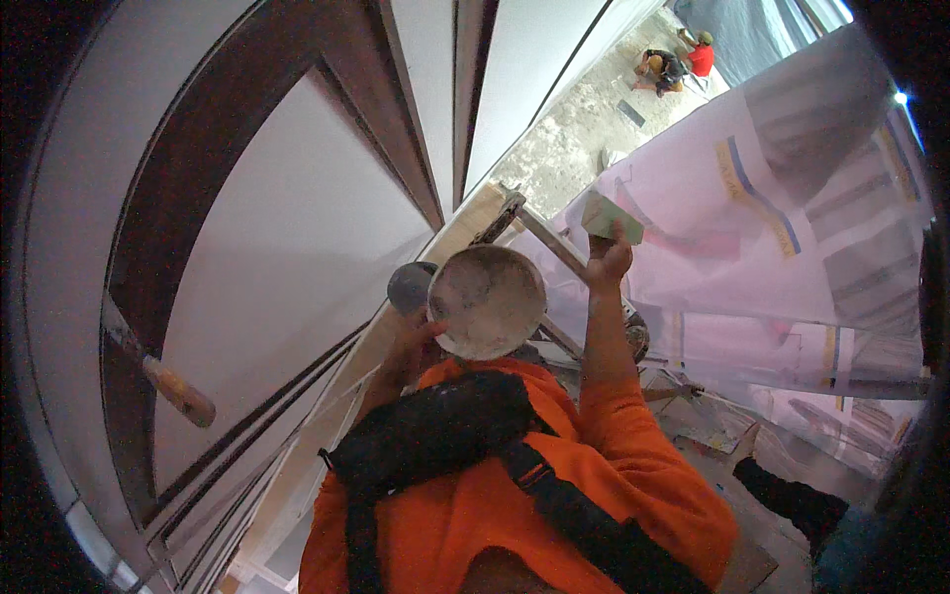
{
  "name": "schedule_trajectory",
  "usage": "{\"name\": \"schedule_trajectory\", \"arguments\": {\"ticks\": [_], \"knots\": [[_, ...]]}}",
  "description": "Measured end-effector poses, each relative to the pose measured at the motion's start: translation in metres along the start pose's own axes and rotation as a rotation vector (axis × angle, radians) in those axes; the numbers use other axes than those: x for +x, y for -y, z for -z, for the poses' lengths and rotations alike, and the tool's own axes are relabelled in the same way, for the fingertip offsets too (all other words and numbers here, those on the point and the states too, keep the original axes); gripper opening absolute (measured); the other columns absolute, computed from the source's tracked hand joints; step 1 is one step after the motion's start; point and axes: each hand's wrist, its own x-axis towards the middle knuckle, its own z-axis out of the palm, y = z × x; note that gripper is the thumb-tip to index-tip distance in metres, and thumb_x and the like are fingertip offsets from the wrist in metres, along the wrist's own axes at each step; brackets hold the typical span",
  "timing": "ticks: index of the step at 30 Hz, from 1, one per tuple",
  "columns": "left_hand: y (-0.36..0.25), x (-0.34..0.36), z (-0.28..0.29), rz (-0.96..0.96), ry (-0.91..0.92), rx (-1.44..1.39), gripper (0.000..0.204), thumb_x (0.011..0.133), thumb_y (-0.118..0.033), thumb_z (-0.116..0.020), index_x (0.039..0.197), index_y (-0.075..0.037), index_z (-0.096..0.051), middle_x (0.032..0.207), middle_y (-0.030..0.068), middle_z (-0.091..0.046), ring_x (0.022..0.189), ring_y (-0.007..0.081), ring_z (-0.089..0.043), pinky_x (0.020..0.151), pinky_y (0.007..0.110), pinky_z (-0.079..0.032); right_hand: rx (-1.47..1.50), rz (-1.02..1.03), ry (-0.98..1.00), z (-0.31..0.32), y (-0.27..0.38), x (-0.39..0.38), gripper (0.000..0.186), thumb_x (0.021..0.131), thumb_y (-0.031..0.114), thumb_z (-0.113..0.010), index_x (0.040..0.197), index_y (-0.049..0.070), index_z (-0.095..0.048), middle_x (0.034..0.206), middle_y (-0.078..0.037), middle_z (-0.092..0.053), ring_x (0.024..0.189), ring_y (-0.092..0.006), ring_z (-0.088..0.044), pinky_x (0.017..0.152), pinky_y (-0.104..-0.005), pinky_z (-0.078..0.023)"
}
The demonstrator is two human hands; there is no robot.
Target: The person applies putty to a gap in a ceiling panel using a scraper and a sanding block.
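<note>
My left hand (pixel 424 332) grips the left rim of a round, shallow bowl (pixel 490 302). The bowl's inside is a stained pale brown, and it sits in front of my chest. Raised to the right, my right hand (pixel 611 259) is closed on a flat, pale green rectangular pad (pixel 606 218). The pad is apart from the bowl, and what it is made of cannot be made out. Just beyond my left hand is a dark grey rounded object (pixel 409 287), partly hidden by the bowl.
A scraper with a wooden handle (pixel 180 393) rests against dark trim on the white wall (pixel 287 218) at left. Metal ladder-like rails (pixel 554 243) stand beyond the bowl. Pink plastic sheeting (pixel 693 198) hangs at right. Two people (pixel 683 64) crouch far below on the floor.
</note>
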Motion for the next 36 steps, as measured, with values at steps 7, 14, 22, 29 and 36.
{"name": "schedule_trajectory", "arguments": {"ticks": [7,14,22,29,36], "knots": [[-0.002,-0.013,0.019,0.131,0.053,0.153,0.06,0.093,-0.023,-0.068,0.145,-0.006,-0.042,0.139,0.0144,-0.052,0.125,0.0277,-0.055,0.105,0.042,-0.045,-0.48,0.25,-0.136,0.064,-0.05,0.043,0.032,0.088,0.019,-0.072,0.111,-0.001,-0.062,0.1,-0.009,-0.068,0.084,-0.02,-0.064,0.076,-0.0369,-0.054],[-0.034,0.013,-0.012,0.3,0.071,0.629,0.067,0.091,-0.025,-0.072,0.146,-0.002,-0.041,0.136,0.0097,-0.055,0.123,0.0208,-0.053,0.103,0.037,-0.044,-0.643,0.21,-0.113,0.058,-0.039,0.027,0.028,0.091,0.017,-0.07,0.112,0.0,-0.062,0.103,-0.007,-0.068,0.092,-0.0187,-0.065,0.079,-0.0347,-0.056],[0.002,0.056,0.005,0.385,0.077,0.317,0.068,0.087,-0.016,-0.073,0.146,-0.001,-0.041,0.139,0.0102,-0.054,0.125,0.0236,-0.053,0.106,0.038,-0.044,-1.125,0.335,-0.247,0.067,-0.045,0.033,0.036,0.09,0.025,-0.067,0.111,-0.004,-0.063,0.103,-0.018,-0.071,0.093,-0.0319,-0.067,0.085,-0.0447,-0.051],[0.012,0.073,0.006,0.428,0.12,0.313,0.07,0.087,-0.018,-0.073,0.146,-0.003,-0.04,0.138,0.0118,-0.054,0.123,0.0246,-0.055,0.103,0.038,-0.046,-1.118,0.187,-0.329,0.07,-0.046,0.04,0.036,0.091,0.02,-0.067,0.117,-0.004,-0.059,0.11,-0.013,-0.067,0.097,-0.0245,-0.064,0.088,-0.0368,-0.049],[0.016,0.079,0.003,0.371,0.127,0.278,0.072,0.088,-0.023,-0.073,0.147,-0.003,-0.038,0.139,0.0133,-0.053,0.124,0.0246,-0.054,0.103,0.038,-0.045,-0.957,0.209,-0.262,0.074,-0.049,0.039,0.029,0.093,0.015,-0.065,0.116,-0.003,-0.059,0.107,-0.01,-0.066,0.091,-0.0205,-0.065,0.08,-0.0349,-0.054]]}}
